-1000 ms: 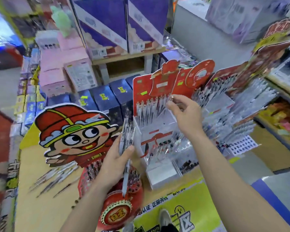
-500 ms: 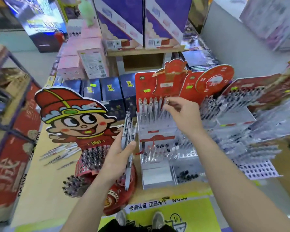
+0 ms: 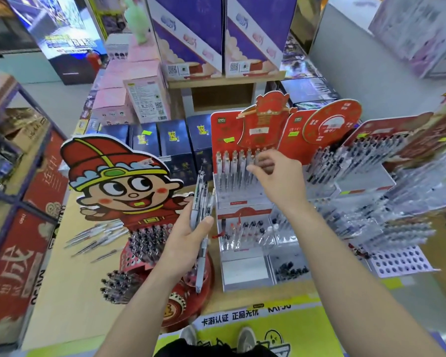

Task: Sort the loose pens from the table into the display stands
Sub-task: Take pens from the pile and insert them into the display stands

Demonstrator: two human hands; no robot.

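My left hand [image 3: 188, 235] grips a bundle of several grey pens [image 3: 202, 202], upright, in front of the cartoon-boy stand [image 3: 119, 181]. My right hand [image 3: 278, 179] reaches to the top row of the red and white display stand [image 3: 242, 199]. Its thumb and curled fingers pinch the top of a white pen [image 3: 252, 164] standing in that row. Several loose pens [image 3: 95, 238] lie on the wooden table [image 3: 62, 292] to the left of the cartoon stand. The stand's red base [image 3: 150, 243] holds many dark pens.
More pen stands [image 3: 371, 176] full of pens crowd the right side. Dark blue boxes [image 3: 165, 140] and pink boxes [image 3: 129, 99] stand behind. An empty white tray section [image 3: 245, 269] sits at the front of the middle stand. My shoes [image 3: 245, 336] show below the table edge.
The view has shifted, with the stands now further right. My right hand has moved slightly left along the top row of pens. My left hand keeps the bundle in place.
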